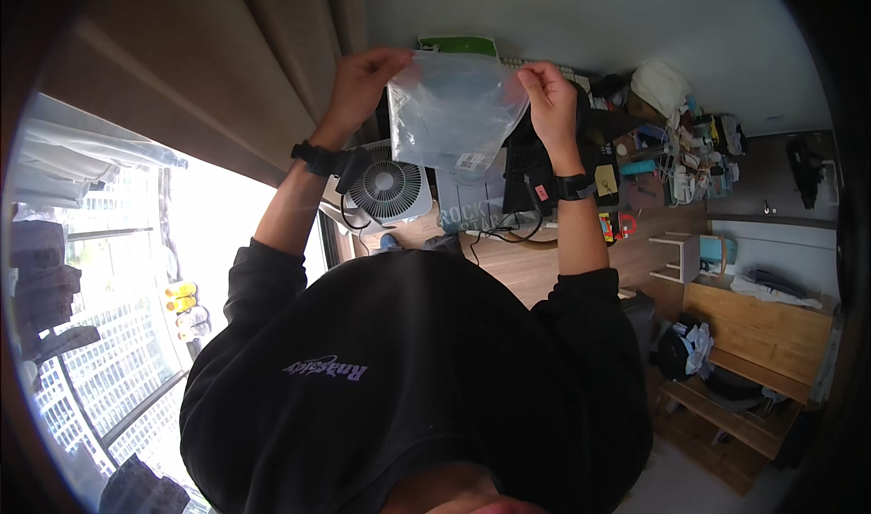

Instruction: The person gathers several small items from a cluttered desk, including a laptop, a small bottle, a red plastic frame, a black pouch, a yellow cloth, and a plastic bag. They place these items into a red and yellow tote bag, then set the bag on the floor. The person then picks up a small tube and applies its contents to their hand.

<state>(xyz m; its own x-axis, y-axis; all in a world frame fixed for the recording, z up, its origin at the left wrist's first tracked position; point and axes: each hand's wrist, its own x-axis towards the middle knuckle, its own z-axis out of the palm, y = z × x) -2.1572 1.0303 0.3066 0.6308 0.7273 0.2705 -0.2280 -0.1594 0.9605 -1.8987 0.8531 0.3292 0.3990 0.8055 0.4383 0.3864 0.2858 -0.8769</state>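
Observation:
A clear plastic bag (454,106) is stretched out in front of me, with a small white printed label (471,161) near its lower edge. At its upper left corner, my left hand (367,78) pinches the film between thumb and fingers. The right corner is gripped by my right hand (551,106), whose thumb presses against the fingers. The bag looks flat, and I cannot make out anything inside it. Behind its top edge a green and white thing (458,46) partly shows. Both wrists carry black bands with dark devices.
A white appliance with a round grille (388,187) stands below my left hand. Dark cables (508,234) run near the wooden floor (517,274). Cluttered items (699,160) line the right wall, above a wooden bench (753,337). Curtains (218,69) and a bright window are at left.

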